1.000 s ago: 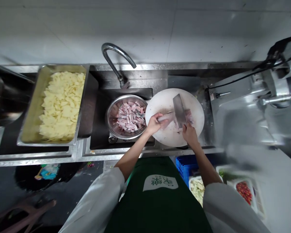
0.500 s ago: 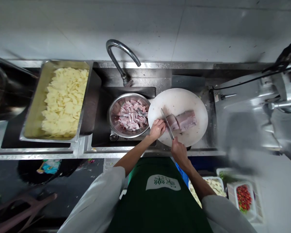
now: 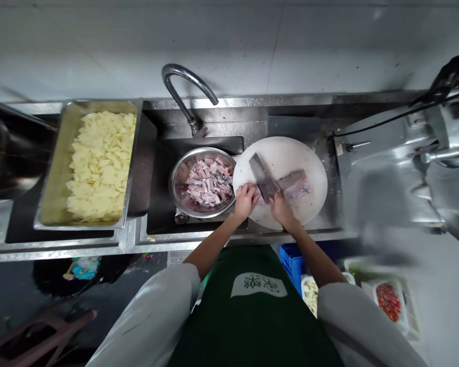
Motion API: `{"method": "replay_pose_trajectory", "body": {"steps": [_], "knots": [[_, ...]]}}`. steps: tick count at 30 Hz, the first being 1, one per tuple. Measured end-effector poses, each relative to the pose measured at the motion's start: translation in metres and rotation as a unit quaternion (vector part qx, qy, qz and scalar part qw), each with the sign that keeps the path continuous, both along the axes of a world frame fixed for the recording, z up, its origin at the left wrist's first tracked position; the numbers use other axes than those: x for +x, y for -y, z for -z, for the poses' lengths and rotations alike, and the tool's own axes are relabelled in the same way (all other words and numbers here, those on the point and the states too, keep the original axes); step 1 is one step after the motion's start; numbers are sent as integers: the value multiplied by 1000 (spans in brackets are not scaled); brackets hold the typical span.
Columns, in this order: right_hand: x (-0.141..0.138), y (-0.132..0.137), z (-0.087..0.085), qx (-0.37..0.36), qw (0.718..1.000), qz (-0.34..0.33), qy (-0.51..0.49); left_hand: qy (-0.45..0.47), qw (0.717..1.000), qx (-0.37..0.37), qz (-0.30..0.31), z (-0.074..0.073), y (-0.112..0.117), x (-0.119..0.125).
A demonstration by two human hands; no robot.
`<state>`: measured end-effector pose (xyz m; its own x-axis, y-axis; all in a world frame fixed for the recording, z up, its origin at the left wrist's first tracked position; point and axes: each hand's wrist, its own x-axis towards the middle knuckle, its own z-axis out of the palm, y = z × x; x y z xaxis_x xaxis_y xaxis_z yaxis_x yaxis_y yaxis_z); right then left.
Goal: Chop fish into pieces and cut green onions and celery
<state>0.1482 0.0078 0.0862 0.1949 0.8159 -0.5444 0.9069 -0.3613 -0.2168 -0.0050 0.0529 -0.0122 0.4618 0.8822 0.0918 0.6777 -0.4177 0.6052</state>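
Note:
My right hand (image 3: 282,210) grips a cleaver (image 3: 263,177), its broad blade tilted flat-side up over the round white cutting board (image 3: 309,153). To the left of the blade, my left hand (image 3: 245,200) has its fingers bent down on a pale pink piece of fish (image 3: 257,197) near the board's left edge; the fingers partly hide it. A larger grey-pink chunk of fish (image 3: 294,184) lies right of the cleaver. Beside the board, a round steel bowl (image 3: 175,192) holds many cut fish strips (image 3: 209,182).
The bowl sits in a sink under a curved faucet (image 3: 189,75). On the left stands a deep steel pan (image 3: 50,196) of pale yellow slices (image 3: 101,163). Steel machinery (image 3: 390,163) is at the right. Below are a blue crate (image 3: 292,262) and a tub of red peppers (image 3: 388,302).
The cleaver has turned from edge-on, upright against the fish, to showing its broad side. A small gap has opened between the blade and the left hand. The view has shifted slightly.

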Motion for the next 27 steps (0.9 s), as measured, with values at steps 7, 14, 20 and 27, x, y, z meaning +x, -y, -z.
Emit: {"method": "replay_pose_trajectory", "body": {"steps": [7,14,20,27], "knots": [[26,124,-6,-91,995,11,33,4,982,-180,-54,-12,-14,2],[22,93,-13,-72,995,41,58,175,932,-291,-128,-21,2,-3],[-1,88,-24,-70,996,25,49,60,991,-21,-117,-17,18,-25],[-33,111,-16,-83,996,0,30,25,992,13,124,2,15,-10]]}}
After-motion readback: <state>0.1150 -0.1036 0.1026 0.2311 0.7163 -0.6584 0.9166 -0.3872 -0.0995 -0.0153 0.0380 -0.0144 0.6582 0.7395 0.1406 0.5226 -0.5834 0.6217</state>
